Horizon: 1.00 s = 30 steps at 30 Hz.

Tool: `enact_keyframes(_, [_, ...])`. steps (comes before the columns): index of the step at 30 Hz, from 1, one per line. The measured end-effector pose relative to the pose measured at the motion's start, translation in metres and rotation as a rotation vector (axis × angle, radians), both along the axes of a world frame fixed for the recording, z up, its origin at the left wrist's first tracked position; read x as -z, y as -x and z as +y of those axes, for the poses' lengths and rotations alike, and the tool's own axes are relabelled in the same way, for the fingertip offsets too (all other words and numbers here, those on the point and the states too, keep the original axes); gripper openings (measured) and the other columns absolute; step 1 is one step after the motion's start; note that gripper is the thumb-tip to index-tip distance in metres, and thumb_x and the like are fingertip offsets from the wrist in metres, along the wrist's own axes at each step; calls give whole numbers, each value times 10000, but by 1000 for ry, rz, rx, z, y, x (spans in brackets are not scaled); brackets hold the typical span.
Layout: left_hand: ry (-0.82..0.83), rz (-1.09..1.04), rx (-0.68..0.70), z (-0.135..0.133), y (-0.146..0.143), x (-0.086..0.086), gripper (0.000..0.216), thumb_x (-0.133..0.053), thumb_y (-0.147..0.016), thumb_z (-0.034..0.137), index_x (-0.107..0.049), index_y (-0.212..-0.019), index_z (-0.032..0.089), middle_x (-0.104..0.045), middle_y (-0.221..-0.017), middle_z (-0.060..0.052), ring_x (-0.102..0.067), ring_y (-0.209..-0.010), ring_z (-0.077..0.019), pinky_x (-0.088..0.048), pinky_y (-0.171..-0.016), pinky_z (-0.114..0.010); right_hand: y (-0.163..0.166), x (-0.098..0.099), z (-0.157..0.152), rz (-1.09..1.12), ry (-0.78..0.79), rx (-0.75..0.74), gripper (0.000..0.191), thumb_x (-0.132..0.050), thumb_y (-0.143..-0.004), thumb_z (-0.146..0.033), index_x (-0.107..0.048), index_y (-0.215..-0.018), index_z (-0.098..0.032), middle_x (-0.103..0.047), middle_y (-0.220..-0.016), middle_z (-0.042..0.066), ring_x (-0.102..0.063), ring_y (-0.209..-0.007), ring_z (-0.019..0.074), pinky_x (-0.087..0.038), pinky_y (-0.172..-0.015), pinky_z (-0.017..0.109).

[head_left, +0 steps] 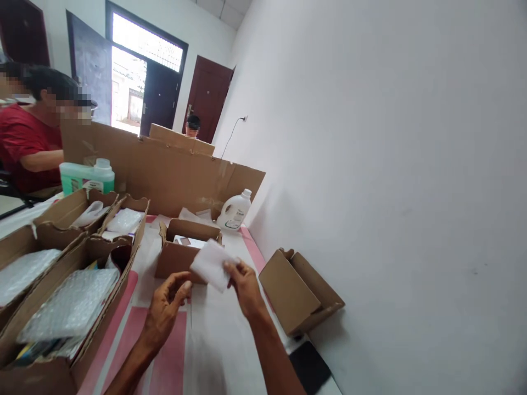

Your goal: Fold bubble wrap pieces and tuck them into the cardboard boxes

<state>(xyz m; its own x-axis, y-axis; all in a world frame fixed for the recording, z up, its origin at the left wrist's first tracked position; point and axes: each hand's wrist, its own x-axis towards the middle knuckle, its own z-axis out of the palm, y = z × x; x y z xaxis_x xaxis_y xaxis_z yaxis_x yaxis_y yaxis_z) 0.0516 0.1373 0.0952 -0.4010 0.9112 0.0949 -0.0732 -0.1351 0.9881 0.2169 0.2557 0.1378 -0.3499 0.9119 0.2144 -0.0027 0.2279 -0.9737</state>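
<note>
My right hand (246, 286) pinches a white folded sheet (211, 264) by its right edge and holds it above the table. My left hand (165, 310) hovers just left of the sheet with fingers curled and apart, touching nothing I can see. Right behind the sheet stands a small open cardboard box (181, 257) with white items inside.
Open cardboard boxes with bubble wrap (69, 307) line the left. An empty box (298, 291) lies on its side by the white wall at right. A white jug (234, 211) and a green bottle (87, 176) stand near a cardboard divider (164, 170). Two other people sit beyond. A dark phone (309, 366) lies at the table edge.
</note>
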Motion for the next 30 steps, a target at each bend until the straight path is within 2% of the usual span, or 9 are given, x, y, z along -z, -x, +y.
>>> enact_keyframes(4, [10,27,-93,18,6,0,542,-578,-820,682,-703,-1030,198,-740,-892,-78,-661,-797,-216,-527,-725,-321,43,-36,82,-170,-150,39,431,-624,-835,-603,-607,-836,-173,-549,-665,-21,-461,-535,101,-398,-466,221])
enact_keyframes(8, [23,65,-75,25,6,9,524,-585,-811,687,-724,-969,207,-739,-835,-69,-662,-756,-217,-540,-709,-321,86,-36,125,-421,-183,-55,414,-761,-734,-553,-599,-663,-179,-525,-539,-41,-476,-483,115,-375,-460,232])
enact_keyframes(13, [82,39,-115,25,10,20,588,-599,-736,764,-743,-870,210,-733,-762,-75,-667,-704,-229,-549,-655,-324,103,-34,129,-646,-332,46,394,-915,-603,-416,-613,-722,-193,-665,-769,45,-628,-805,238,-467,-715,324])
enact_keyframes(17, [138,21,-135,27,16,29,606,-619,-713,774,-744,-895,210,-741,-792,-77,-683,-729,-238,-565,-691,-338,104,-44,120,-700,-524,32,250,-811,-780,-317,-684,-965,-207,-670,-1106,93,-589,-1091,273,-443,-921,385])
enact_keyframes(20, [153,22,-226,30,20,38,627,-627,-721,761,-716,-1007,210,-749,-970,-93,-704,-891,-268,-580,-808,-369,107,-44,116,-758,-633,-221,36,-716,-867,-255,-730,-866,-222,-705,-920,28,-644,-893,207,-476,-804,311])
enact_keyframes(24, [111,0,-423,38,26,50,726,-594,-754,761,-605,-1215,201,-660,-1272,-134,-623,-1199,-318,-514,-1034,-467,94,-46,109,-727,-618,-354,99,-688,-865,-195,-751,-790,-207,-710,-785,-6,-638,-709,143,-466,-687,243])
enact_keyframes(26, [100,28,-455,44,30,55,747,-552,-810,736,-530,-1343,213,-582,-1406,-138,-560,-1299,-319,-452,-1113,-503,73,-49,102,-587,-603,-226,140,-631,-912,-241,-764,-889,-204,-735,-895,26,-658,-795,158,-482,-742,261])
enact_keyframes(28, [113,56,-441,54,36,60,742,-494,-883,687,-424,-1467,234,-467,-1539,-125,-450,-1419,-302,-349,-1199,-511,46,-42,94,-391,-526,49,234,-595,-946,-371,-759,-981,-209,-745,-1010,58,-670,-910,193,-499,-802,297])
enact_keyframes(30, [124,72,-419,66,44,65,749,-446,-927,655,-340,-1533,228,-362,-1617,-120,-313,-1509,-282,-244,-1254,-500,23,-19,84,-214,-360,373,424,-548,-943,-563,-739,-1075,-209,-735,-1136,94,-663,-1042,245,-511,-862,353])
